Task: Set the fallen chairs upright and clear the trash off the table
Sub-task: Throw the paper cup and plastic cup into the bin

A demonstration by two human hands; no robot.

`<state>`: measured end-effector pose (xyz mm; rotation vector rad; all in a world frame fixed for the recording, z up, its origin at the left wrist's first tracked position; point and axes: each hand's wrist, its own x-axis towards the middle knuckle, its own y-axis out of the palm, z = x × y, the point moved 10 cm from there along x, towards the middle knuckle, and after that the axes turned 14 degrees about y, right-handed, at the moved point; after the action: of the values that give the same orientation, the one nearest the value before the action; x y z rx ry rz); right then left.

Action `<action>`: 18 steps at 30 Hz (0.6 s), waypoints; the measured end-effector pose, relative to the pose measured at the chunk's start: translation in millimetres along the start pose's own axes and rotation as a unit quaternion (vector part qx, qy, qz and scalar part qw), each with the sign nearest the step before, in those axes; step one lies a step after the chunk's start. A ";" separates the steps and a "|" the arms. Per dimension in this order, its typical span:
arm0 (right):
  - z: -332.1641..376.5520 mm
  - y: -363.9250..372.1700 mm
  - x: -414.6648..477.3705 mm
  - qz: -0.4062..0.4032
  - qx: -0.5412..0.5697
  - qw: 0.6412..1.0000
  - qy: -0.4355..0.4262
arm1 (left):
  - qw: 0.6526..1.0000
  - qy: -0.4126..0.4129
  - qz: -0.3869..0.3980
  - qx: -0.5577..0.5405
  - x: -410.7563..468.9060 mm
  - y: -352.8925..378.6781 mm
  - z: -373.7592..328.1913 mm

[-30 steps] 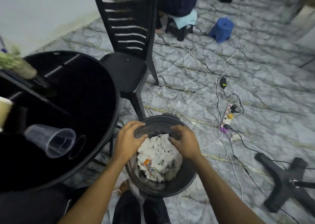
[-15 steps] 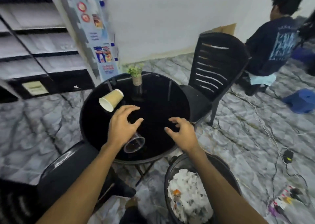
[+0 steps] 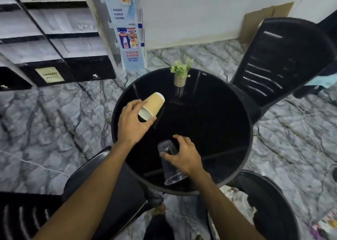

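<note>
A round black table (image 3: pixel 218 130) stands in front of me. On its left part a tan paper cup (image 3: pixel 153 103) lies on its side, and my left hand (image 3: pixel 132 123) curls around its open end, thumb under the rim. Near the front edge a clear plastic cup (image 3: pixel 169 165) lies on its side, mouth toward me, with my right hand (image 3: pixel 184 157) closing on it from the right. A black chair (image 3: pixel 280 57) stands upright at the table's far right. Another black chair (image 3: pixel 113 190) stands at the near left, partly hidden by my arm.
A small potted plant (image 3: pixel 181 73) sits at the table's far edge. A black trash bin (image 3: pixel 264 199) stands on the floor at the lower right, beside the table. Shelving (image 3: pixel 45 39) and a poster stand (image 3: pixel 127 30) line the wall behind. Cardboard (image 3: pixel 255 20) leans on the wall.
My hands left the trash bin's rim and came up over the table. The left hand reached forward to the paper cup; the right hand dropped onto the clear cup.
</note>
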<state>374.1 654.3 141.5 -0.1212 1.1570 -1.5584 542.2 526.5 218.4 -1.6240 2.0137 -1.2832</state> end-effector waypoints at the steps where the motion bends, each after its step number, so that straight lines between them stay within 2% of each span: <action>1: 2.7 8.9 4.1 0.011 -0.005 1.000 0.009 | 1.000 0.003 0.008 0.002 8.5 5.1 6.3; 8: 9.8 26.0 30.2 0.011 -0.026 0.999 0.045 | 0.997 -0.006 0.076 0.000 49.9 44.5 37.4; 18: 9.7 11.6 44.4 -0.028 0.040 0.998 0.047 | 0.996 -0.019 0.062 -0.065 53.0 67.0 58.7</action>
<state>372.1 614.5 116.7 -0.0286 1.1713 -1.6721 518.8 451.5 150.8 -1.5367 2.1779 -1.0896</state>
